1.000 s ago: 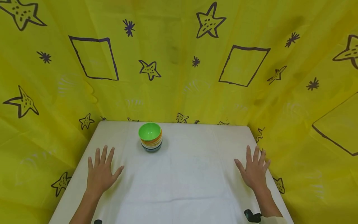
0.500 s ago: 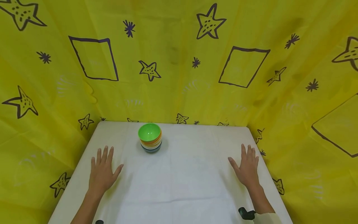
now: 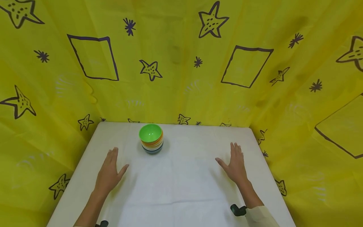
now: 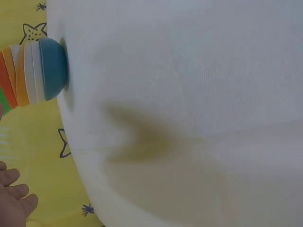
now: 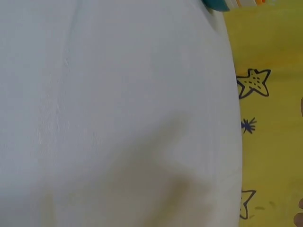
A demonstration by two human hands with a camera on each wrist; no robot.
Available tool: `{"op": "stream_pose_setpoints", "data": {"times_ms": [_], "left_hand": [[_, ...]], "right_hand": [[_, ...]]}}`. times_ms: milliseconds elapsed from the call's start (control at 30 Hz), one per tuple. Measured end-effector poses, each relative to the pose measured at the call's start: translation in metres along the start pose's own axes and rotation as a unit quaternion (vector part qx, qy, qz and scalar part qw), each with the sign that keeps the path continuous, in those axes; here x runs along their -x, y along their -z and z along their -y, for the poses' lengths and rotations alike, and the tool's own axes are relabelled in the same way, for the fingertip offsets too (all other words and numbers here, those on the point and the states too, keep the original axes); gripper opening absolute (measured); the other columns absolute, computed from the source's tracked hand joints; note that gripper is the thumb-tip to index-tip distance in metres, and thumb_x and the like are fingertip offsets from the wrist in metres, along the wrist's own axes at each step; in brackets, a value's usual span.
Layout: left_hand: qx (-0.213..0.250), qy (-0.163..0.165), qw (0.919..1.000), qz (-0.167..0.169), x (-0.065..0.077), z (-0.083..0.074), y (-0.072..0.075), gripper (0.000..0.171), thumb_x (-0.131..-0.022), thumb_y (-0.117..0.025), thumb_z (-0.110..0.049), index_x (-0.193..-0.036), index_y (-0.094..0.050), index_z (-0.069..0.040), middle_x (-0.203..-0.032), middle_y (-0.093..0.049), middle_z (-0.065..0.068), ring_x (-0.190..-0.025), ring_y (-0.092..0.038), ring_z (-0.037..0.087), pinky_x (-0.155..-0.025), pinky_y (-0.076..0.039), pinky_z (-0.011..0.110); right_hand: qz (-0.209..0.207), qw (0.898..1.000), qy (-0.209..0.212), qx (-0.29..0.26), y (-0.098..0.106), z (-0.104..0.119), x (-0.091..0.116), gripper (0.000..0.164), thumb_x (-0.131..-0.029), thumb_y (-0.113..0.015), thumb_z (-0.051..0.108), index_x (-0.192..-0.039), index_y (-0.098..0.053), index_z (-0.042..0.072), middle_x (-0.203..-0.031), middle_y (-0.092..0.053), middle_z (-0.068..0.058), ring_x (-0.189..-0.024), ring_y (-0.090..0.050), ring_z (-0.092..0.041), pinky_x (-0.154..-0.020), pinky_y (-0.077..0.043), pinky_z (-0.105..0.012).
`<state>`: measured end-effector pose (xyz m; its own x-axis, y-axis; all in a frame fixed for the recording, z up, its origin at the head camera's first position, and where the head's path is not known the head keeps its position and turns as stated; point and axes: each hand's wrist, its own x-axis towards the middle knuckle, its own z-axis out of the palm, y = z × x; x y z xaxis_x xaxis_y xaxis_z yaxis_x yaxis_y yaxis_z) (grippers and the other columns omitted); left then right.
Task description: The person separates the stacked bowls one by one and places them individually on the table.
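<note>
A stack of nested bowls stands near the back of the white table, left of the middle. Its top bowl is bright green; orange, yellow and white rims show beneath, and a blue bowl is at the bottom. Over the table's left side hovers my left hand, fingers straight and thumb spread, in front of the stack and a little left. My right hand hangs over the right side, also with straight fingers and thumb out, well apart from the bowls. Neither hand holds or touches anything.
The white cloth-covered table has a slight crease across its front part. Yellow curtains with dark stars and outlined shapes close in the back and both sides. A dark wrist device sits at the right sleeve.
Both hands have turned more on edge, palms more inward. My right hand has moved left toward the middle; my left has shifted slightly right. The bowls stay in place.
</note>
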<state>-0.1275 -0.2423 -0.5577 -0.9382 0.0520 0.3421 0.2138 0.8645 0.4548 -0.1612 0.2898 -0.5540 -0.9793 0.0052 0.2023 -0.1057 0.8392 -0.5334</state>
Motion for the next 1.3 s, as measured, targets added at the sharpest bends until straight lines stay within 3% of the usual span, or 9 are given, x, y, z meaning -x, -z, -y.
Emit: {"op": "stream_pose_setpoints", "data": {"times_ms": [267,633,1000,1300], "left_hand": [[0.011,0.015,0.9997,0.014,-0.007,-0.008,-0.008,0.092,-0.088,-0.086,-0.016,-0.157,-0.032,0.012,-0.158,-0.039,0.035,-0.146,-0.035,0.054,-0.114,-0.036,0.068],[0.046,0.052,0.9968,0.040,-0.017,-0.010,-0.026,0.100,-0.091,-0.085,-0.025,-0.160,-0.023,0.013,-0.163,-0.029,0.036,-0.150,-0.026,0.054,-0.120,-0.027,0.066],[0.115,0.096,0.9869,0.060,-0.032,-0.013,-0.058,0.108,-0.089,-0.086,-0.029,-0.163,-0.017,0.009,-0.165,-0.024,0.036,-0.154,-0.016,0.053,-0.125,-0.018,0.064],[0.147,0.160,0.9727,0.082,-0.045,-0.021,-0.067,0.115,-0.089,-0.085,-0.041,-0.165,-0.012,0.004,-0.169,-0.015,0.033,-0.157,-0.010,0.050,-0.125,-0.016,0.064]], "right_hand": [[0.039,0.998,-0.010,-0.041,-0.019,0.023,-0.011,0.106,-0.094,-0.079,0.044,-0.165,-0.015,-0.004,-0.171,-0.016,-0.027,-0.158,-0.010,-0.047,-0.124,-0.015,-0.066],[0.045,0.991,-0.014,-0.127,-0.045,0.065,-0.030,0.106,-0.092,-0.082,0.044,-0.167,-0.020,0.003,-0.172,-0.023,-0.018,-0.157,-0.023,-0.039,-0.126,-0.022,-0.058],[0.059,0.987,0.017,-0.147,-0.074,0.113,-0.055,0.104,-0.089,-0.084,0.045,-0.166,-0.027,0.005,-0.171,-0.028,-0.014,-0.156,-0.027,-0.036,-0.126,-0.025,-0.056],[0.071,0.984,0.018,-0.165,-0.091,0.146,-0.073,0.104,-0.088,-0.084,0.050,-0.167,-0.028,0.011,-0.170,-0.031,-0.010,-0.156,-0.028,-0.036,-0.123,-0.029,-0.061]]}}
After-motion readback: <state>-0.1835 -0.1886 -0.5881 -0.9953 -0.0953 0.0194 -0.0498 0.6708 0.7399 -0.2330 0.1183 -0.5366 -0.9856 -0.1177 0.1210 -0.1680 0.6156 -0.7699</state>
